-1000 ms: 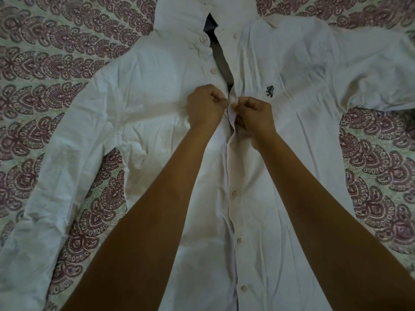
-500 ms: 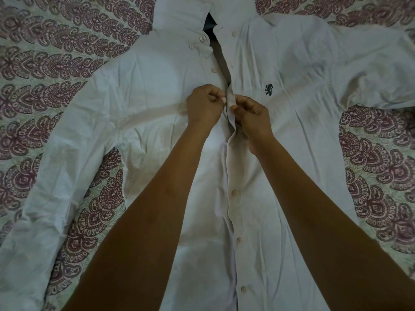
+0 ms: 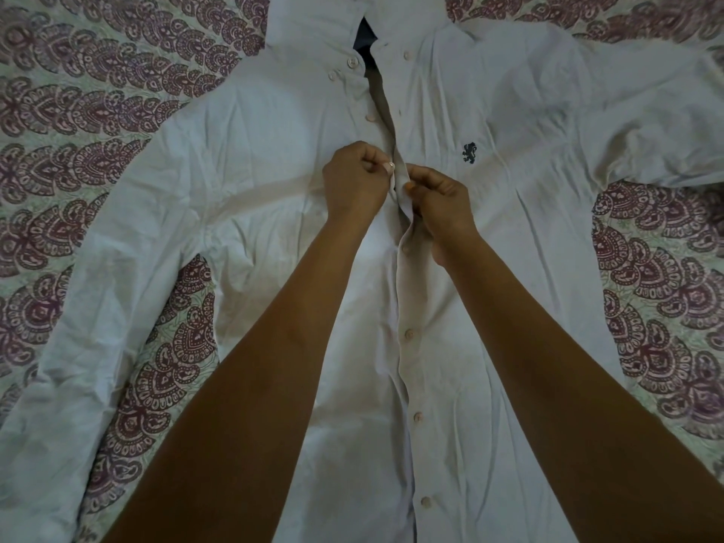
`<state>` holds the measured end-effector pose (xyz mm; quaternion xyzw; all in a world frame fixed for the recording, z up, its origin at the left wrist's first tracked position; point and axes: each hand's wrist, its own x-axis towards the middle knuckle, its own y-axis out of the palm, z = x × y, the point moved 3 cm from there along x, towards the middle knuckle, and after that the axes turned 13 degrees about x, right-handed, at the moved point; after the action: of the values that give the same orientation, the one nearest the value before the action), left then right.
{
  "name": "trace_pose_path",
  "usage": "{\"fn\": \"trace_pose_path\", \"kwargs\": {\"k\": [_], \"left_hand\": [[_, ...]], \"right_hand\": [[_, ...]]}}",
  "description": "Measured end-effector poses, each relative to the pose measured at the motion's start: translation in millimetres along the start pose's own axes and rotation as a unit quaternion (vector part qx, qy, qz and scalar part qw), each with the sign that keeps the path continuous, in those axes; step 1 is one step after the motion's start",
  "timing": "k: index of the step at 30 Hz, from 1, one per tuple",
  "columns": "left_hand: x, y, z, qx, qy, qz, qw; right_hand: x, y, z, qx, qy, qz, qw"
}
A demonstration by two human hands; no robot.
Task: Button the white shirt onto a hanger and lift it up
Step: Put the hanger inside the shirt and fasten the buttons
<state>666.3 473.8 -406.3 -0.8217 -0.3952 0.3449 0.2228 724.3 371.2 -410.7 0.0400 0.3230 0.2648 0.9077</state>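
Observation:
The white shirt (image 3: 243,178) lies face up on a patterned bedspread, sleeves spread to both sides, with a small dark emblem (image 3: 469,152) on the chest. My left hand (image 3: 354,182) pinches a button and the left front edge at chest height. My right hand (image 3: 440,197) pinches the buttonhole strip right beside it, thumb on top. Below my hands the front is closed by several buttons (image 3: 409,333). Above them the front gapes open to the collar, showing something dark (image 3: 362,35) inside the neck. I cannot make out a hanger's shape.
The bedspread (image 3: 78,76) with maroon paisley print covers the whole surface around the shirt. The right sleeve (image 3: 646,111) folds back across the upper right. The left sleeve (image 3: 70,346) runs down toward the lower left corner.
Both hands stayed at the same chest button. The strip was lifted and turned between the fingers; my right thumb now presses on its front while my left fingers hold the button.

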Motion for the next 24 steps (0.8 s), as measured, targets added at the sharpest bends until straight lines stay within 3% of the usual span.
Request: {"fn": "trace_pose_path", "kwargs": {"k": [12,24], "left_hand": [[-5,0,2,0.002,-0.030,-0.003,1.000],[-1,-5,1,-0.078,-0.090,0.071,0.990]], "right_hand": [[4,-1,4,-0.018,0.030,-0.011,0.999],[18,0,2,-0.074,-0.012,-0.007,0.997]]}}
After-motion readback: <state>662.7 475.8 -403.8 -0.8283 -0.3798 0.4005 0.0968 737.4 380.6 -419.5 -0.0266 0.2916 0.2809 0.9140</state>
